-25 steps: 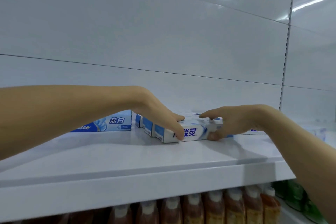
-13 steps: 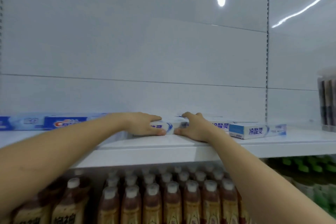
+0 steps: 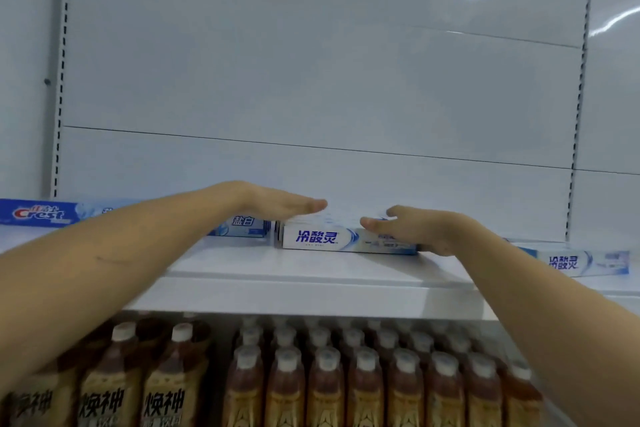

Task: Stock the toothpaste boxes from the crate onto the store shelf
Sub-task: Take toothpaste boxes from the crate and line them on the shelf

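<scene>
- Toothpaste box (image 3: 346, 241) lay flat on the shelf (image 3: 311, 274), long side to the front, close to a few more boxes behind it.
- It looked light and stiff, made of thin card with smooth sides, so a hard squeeze might dent it.
- Best place to hold it seemed to be the two short ends, or the top and bottom near the middle.
- Left hand (image 3: 280, 206) was wide and flat, held over the left end of the box, holding nothing. I could not tell if it touched.
- Right hand (image 3: 419, 229) was loose and open with its fingers (image 3: 372, 222) by the top front of the box, not gripping it.
- Blue box (image 3: 242, 226) sat just left of it, and a Crest box (image 3: 40, 213) lay far left.
- Another box (image 3: 571, 262) lay to the right.
- Bottles (image 3: 346, 388) stood in rows below.
- No crate showed.
</scene>
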